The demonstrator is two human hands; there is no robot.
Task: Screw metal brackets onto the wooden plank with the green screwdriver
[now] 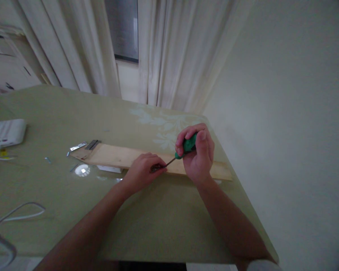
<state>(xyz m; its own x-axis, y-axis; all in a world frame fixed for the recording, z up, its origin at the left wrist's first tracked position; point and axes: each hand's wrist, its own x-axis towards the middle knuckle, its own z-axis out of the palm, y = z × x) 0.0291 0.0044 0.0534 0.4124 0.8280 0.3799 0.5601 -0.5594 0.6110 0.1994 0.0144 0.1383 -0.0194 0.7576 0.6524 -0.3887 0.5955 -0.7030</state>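
A long, pale wooden board (pixel 115 155) lies across the table, raised at its left part on a white block (pixel 109 169). My right hand (pixel 199 158) is wrapped round the green handle of a screwdriver (pixel 190 143). The screwdriver's shaft slants down to the left, and its tip meets a small dark metal piece (pixel 157 168) at the board's near edge. My left hand (pixel 142 169) rests on the board with thumb and fingers closed about that piece, which looks like a hinge but is partly hidden. Whether a screw sits under the tip cannot be made out.
A grey metal hinge (pixel 93 144) lies on the board's left end, beside a shiny metal strip (pixel 78 146). A small screw-like piece (pixel 48 160) is further left. A white box-shaped device (pixel 8 132) and a looped cable (pixel 19 216) occupy the table's left. A wall (pixel 293 131) borders the right.
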